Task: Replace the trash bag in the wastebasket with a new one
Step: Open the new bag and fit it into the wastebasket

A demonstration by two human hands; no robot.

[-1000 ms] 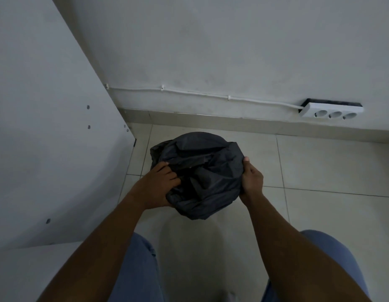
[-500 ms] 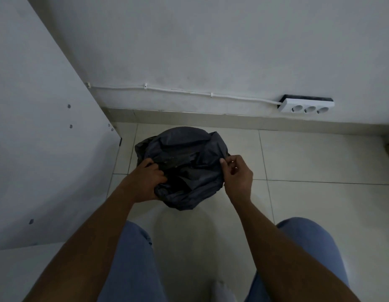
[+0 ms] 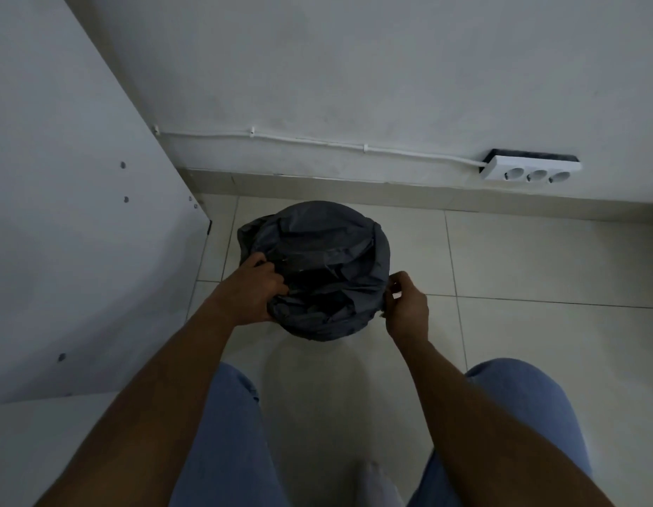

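Observation:
A dark grey trash bag is draped over a round wastebasket on the tiled floor, and the basket itself is hidden under the plastic. My left hand grips the crumpled bag at its left near side. At the bag's right edge my right hand pinches the plastic between thumb and fingers. The bag's middle sags inward in dark folds.
A white furniture panel stands close on the left. The white wall behind carries a cable and a white triple socket strip. My knees in blue jeans frame the near floor, with a white sock between them.
My right hand has slid from the bag's near middle out to its right edge, pulling the plastic wider. The bag now looks rounder over the basket. My left hand keeps its grip.

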